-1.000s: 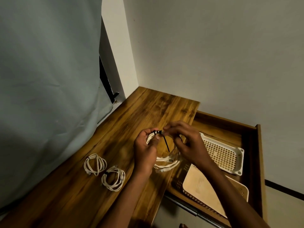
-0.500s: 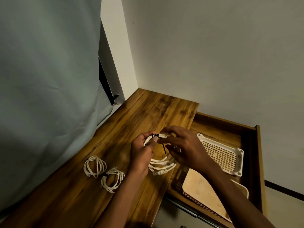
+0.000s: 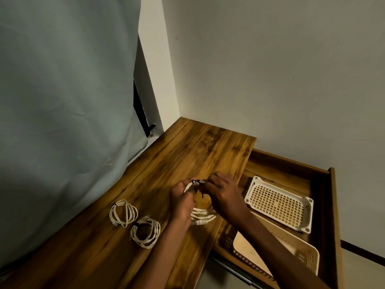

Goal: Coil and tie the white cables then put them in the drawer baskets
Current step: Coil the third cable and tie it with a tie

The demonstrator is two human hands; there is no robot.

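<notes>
Hands [image 3: 205,197] (both) pinch black tie [image 3: 196,181] on coiled cable [image 3: 201,215].

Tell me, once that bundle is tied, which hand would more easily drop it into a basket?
Probably the right hand: it is already beside the open drawer, nearest the white basket. The left hand grips the coiled cable further from it.
</notes>
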